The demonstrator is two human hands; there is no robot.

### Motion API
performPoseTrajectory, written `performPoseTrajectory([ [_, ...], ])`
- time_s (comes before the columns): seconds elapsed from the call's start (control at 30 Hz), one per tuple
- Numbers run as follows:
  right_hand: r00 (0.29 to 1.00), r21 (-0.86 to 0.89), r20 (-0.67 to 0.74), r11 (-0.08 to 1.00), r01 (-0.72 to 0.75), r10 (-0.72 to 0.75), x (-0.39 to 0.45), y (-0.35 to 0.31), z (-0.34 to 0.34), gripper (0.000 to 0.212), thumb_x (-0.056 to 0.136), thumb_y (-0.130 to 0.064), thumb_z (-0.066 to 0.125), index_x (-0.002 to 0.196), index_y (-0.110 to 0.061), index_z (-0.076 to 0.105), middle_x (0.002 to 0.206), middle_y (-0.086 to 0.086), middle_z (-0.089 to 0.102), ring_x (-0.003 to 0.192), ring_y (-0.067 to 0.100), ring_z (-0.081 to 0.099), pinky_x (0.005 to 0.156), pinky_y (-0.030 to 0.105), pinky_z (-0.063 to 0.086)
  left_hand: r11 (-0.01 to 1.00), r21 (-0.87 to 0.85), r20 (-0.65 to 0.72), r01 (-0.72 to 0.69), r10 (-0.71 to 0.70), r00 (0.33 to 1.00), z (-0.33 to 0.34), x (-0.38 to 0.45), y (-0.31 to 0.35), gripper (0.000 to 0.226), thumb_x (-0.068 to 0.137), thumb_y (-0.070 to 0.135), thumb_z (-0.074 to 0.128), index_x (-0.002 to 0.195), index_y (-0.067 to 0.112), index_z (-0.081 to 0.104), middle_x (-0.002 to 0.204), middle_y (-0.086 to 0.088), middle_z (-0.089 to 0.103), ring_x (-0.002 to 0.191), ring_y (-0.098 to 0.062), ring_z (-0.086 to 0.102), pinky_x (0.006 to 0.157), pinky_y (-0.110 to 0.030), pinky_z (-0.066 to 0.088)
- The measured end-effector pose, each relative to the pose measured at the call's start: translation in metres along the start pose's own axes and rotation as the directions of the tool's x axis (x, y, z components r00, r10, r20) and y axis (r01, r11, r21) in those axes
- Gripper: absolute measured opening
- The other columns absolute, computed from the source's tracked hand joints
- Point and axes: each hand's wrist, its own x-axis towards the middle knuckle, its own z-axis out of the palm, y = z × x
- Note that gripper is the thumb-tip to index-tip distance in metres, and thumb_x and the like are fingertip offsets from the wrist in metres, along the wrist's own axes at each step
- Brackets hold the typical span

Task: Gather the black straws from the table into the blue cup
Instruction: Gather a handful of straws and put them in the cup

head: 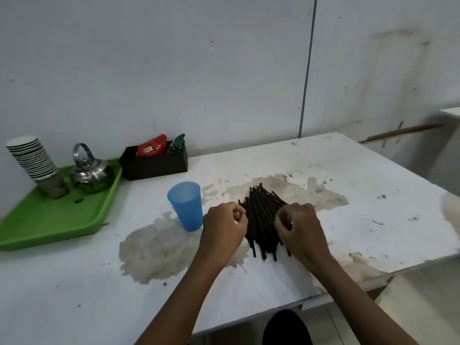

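Observation:
A pile of several black straws lies on the worn white table, fanned out from near to far. My left hand presses against the pile's left side with curled fingers. Against the right side sits my right hand, its fingers curled onto the straws. The two hands squeeze the bundle between them. An empty blue plastic cup stands upright just left of my left hand, a little apart from it.
A green tray at the left holds a steel kettle and a stack of paper cups. A black box with sachets stands against the wall. The table's edge runs close on the right and near side.

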Motion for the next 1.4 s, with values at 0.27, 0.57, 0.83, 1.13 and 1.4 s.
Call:
performPoseTrajectory([
  [0.27,0.994,0.105,0.064,0.991,0.084,-0.091,-0.007,0.013,0.018,0.002,0.089,-0.014,0.063,0.090,-0.014,0.061,0.091,-0.001,0.054,0.091,0.017,0.047,0.081,0.022,0.036,0.966,0.067,0.091,0.249,-0.255,0.963,0.037,0.019,-0.008,0.061,0.083,0.058,0.062,0.128,0.017,0.057,0.116,-0.001,0.066,0.107,-0.018,0.060,0.093,-0.032,0.049],
  [0.57,0.983,0.178,0.131,0.979,0.101,-0.125,-0.011,0.004,0.012,0.016,0.097,-0.027,0.038,0.086,-0.018,0.047,0.083,-0.006,0.046,0.081,0.012,0.043,0.072,0.021,0.035,0.949,0.165,0.199,0.271,-0.301,0.933,0.043,0.036,-0.002,0.069,0.061,0.077,0.071,0.092,0.016,0.059,0.085,0.010,0.063,0.076,-0.009,0.057,0.070,-0.026,0.048],
  [0.83,0.984,0.165,0.102,0.978,0.128,-0.146,-0.011,-0.002,0.011,0.019,0.098,-0.023,0.038,0.083,-0.014,0.046,0.082,-0.003,0.045,0.080,0.016,0.041,0.073,0.024,0.034,0.942,0.146,0.320,0.303,-0.335,0.886,0.034,0.054,-0.011,0.045,0.071,0.055,0.077,0.082,0.012,0.066,0.079,-0.002,0.069,0.073,-0.016,0.064,0.067,-0.030,0.049],
  [1.13,0.990,0.112,0.104,0.990,0.081,-0.093,-0.011,0.002,0.015,0.023,0.100,-0.027,0.036,0.091,-0.013,0.052,0.091,-0.003,0.049,0.091,0.016,0.043,0.081,0.023,0.035,0.939,0.224,0.402,0.261,-0.334,0.853,0.035,0.066,-0.010,0.058,0.064,0.062,0.080,0.074,0.008,0.063,0.064,-0.003,0.063,0.056,-0.018,0.058,0.051,-0.029,0.039],
  [1.4,0.978,0.097,0.207,0.995,-0.012,-0.008,-0.010,0.004,0.019,0.046,0.100,-0.035,0.035,0.132,-0.010,0.057,0.136,-0.002,0.054,0.131,0.009,0.042,0.106,0.020,0.034,0.944,0.127,0.391,0.304,-0.329,0.860,0.038,0.064,-0.023,0.058,0.066,0.058,0.080,0.078,0.003,0.069,0.078,-0.012,0.074,0.064,-0.023,0.067,0.061,-0.034,0.051],
])
